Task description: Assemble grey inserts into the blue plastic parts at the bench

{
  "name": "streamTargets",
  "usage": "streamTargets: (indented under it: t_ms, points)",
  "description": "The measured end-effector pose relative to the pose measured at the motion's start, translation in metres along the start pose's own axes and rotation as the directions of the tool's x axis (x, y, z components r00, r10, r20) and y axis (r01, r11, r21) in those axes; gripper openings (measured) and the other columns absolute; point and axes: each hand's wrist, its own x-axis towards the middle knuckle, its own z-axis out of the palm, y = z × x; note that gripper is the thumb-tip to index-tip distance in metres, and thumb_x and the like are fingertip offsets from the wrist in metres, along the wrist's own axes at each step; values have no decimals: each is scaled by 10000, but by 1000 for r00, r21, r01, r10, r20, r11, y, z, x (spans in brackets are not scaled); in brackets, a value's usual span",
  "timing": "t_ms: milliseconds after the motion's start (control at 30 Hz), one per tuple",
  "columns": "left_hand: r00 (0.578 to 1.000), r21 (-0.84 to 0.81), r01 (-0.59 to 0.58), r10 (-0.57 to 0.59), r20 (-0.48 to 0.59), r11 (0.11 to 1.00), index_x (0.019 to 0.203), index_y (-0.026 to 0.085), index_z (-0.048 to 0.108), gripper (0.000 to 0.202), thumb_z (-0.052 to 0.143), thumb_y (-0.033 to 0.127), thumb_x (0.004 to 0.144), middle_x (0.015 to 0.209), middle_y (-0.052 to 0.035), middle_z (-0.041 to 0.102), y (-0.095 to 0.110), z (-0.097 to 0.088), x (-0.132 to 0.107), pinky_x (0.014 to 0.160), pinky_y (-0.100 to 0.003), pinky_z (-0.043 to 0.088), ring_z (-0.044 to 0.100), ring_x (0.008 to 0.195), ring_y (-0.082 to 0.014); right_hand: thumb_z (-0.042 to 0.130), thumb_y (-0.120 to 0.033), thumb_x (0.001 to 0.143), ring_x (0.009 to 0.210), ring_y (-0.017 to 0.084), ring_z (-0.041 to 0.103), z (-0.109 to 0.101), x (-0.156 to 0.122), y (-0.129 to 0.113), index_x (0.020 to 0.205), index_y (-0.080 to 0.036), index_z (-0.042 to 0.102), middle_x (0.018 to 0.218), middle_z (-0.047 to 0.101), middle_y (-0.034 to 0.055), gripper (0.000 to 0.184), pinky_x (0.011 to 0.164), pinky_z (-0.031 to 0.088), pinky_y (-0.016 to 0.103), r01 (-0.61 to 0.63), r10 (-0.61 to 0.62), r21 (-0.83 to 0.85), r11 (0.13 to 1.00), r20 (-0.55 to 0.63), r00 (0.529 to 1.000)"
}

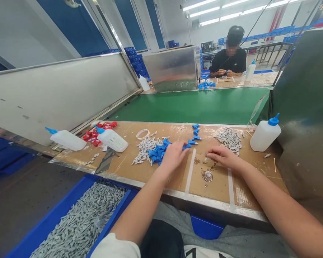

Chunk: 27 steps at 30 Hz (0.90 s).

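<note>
My left hand (174,154) reaches over the bench beside a heap of blue plastic pieces (157,153), its fingers closed on one blue piece (187,146). Beyond it, several blue pieces (196,132) lie in a loose row, some with a pale tip sticking out. My right hand (221,156) is pinched, with a small pale piece (206,158) just showing at the fingertips. Below that hand sits a small round clear dish (207,176) among wet spots. Small grey pieces lie in one pile (144,148) by the blue heap and another pile (229,139) beyond my right hand.
White squeeze bottles with blue caps stand or lie at right (265,136) and left (114,139), near red pieces (91,137). A tape ring (143,134) lies behind. A blue bin (70,204) holds grey pieces. Past the green belt (193,105) sits a co-worker (228,61).
</note>
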Motion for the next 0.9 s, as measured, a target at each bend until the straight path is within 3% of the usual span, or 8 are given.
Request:
streamTargets:
  t_ms: [67, 167, 367, 567, 700, 767, 833, 900]
  points:
    - [999, -332, -5, -9, -39, 943, 1113, 248, 650, 181, 631, 366, 977, 1062, -73, 693, 19, 15, 19, 873, -345, 428, 616, 990, -258, 560, -473, 1016, 730, 147, 565, -4, -5, -9, 1040, -217, 686, 822, 662, 11, 287, 699, 454, 267, 48, -43, -48, 998, 90, 995]
    - [999, -680, 22, -45, -15, 733, 1099, 218, 659, 239, 661, 403, 947, 940, -44, 666, 40, 45, 48, 771, -285, 435, 596, 835, -191, 545, -400, 1029, 742, 148, 549, -9, -13, -26, 1101, -226, 614, 858, 641, 6, 200, 700, 439, 265, 75, -54, -89, 993, 219, 974]
    - [997, -917, 74, -6, 78, 392, 1034, 174, 636, 493, 719, 623, 848, 685, 54, 462, 37, 89, 66, 550, -235, 308, 390, 572, -98, 503, -330, 1045, 694, 136, 475, -3, -14, -43, 978, -224, 489, 790, 565, -20, 126, 651, 363, 261, 69, 11, -213, 975, 355, 935]
    - [993, -888, 112, -23, 114, 445, 1112, 176, 647, 554, 763, 627, 812, 791, 18, 595, 27, 93, 64, 583, -224, 369, 464, 614, -89, 527, -283, 1028, 721, 135, 480, 2, -13, -47, 966, -221, 470, 823, 579, -10, 105, 666, 351, 264, 32, 78, -255, 966, 410, 909]
    - [985, -907, 141, 34, 168, 396, 1168, 162, 618, 583, 732, 628, 838, 927, -36, 703, 28, 92, 65, 510, -224, 343, 424, 516, -54, 556, -290, 1019, 695, 128, 452, -2, -15, -47, 947, -223, 477, 798, 547, -22, 127, 644, 343, 266, -5, 89, -199, 980, 417, 904]
    - [975, -907, 159, 80, 205, 389, 1159, 158, 596, 547, 690, 619, 879, 1004, -65, 732, 28, 90, 63, 475, -223, 328, 411, 473, -39, 571, -339, 1022, 679, 127, 436, -6, -15, -40, 913, -226, 472, 783, 510, -24, 186, 632, 346, 270, -32, 57, -85, 996, 316, 947]
    - [961, -894, 178, 123, 247, 411, 1113, 160, 587, 483, 665, 591, 910, 1059, -81, 741, 29, 86, 60, 458, -217, 325, 420, 454, -29, 600, -410, 1013, 674, 129, 431, -11, -13, -27, 891, -235, 449, 781, 478, -25, 261, 625, 355, 271, -24, 20, 82, 996, 48, 999]
    - [949, -881, 184, 154, 274, 436, 1079, 166, 583, 436, 670, 561, 915, 1076, -82, 743, 29, 83, 58, 447, -210, 325, 427, 447, -24, 654, -468, 980, 659, 127, 416, -16, -8, -13, 890, -245, 424, 773, 454, -31, 333, 607, 343, 267, 38, 19, 197, 980, -282, 959]
